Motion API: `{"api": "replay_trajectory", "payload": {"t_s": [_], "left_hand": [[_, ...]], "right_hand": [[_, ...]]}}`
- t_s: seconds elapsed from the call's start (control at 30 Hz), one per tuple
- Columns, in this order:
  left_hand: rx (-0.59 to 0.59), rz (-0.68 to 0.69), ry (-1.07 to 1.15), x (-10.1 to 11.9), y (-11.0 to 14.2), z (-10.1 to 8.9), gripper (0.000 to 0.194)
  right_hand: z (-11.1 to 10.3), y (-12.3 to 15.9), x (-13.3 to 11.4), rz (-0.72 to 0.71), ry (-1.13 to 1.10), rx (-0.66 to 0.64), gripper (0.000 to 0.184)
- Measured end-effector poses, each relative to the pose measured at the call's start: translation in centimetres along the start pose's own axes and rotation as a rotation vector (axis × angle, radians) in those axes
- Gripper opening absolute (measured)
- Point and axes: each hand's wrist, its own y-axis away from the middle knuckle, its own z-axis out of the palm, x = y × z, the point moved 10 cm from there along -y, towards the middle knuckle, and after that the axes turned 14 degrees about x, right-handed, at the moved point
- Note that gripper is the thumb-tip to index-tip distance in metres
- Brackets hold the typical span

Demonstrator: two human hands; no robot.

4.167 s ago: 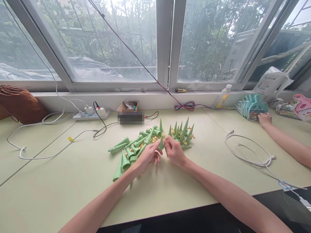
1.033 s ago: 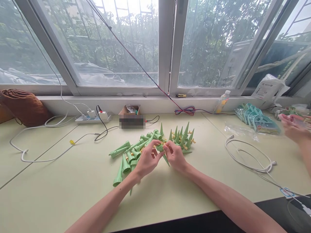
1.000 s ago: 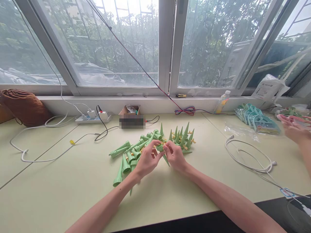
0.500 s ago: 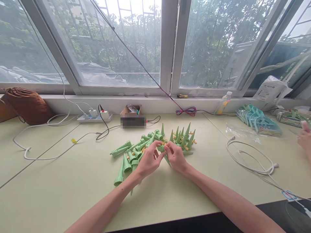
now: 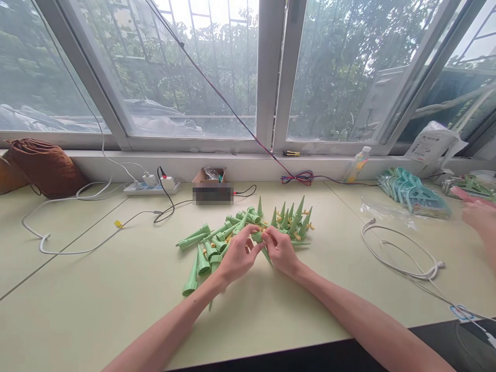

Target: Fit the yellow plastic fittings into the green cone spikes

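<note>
Over the middle of the pale table [image 5: 127,315], a green plastic spike [image 5: 256,237] is held between the two hands, close by a heap of matching spikes [image 5: 203,262]. The left hand [image 5: 238,257] pinches its wide collar between thumb and fingers; the right hand [image 5: 282,252] pinches at the collar's right edge, its fingers hiding whether a small part is caught there too. A slender green tip [image 5: 267,257] shows below, slanting down, and seems to belong to the same piece. Just beyond the right hand, upright spikes [image 5: 297,219] stand point up, some with yellow fittings [image 5: 309,226]. The held piece is probably thin moulded plastic: light, stiff, rather slippery and not very fragile, though the yellow fittings might snap if pushed sideways. Its collar looks the surest grip, since fingers could slide along the taper.
</note>
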Motion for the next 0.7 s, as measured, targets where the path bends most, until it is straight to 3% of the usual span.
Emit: {"api": "replay_trajectory", "payload": {"t_s": [0.7], "left_hand": [[-0.011,0.052,-0.02,0.26,0.01,0.1,0.025]], "right_hand": [[-0.06,-0.02,0.08,-0.012,-0.007,0.007,0.029]]}}
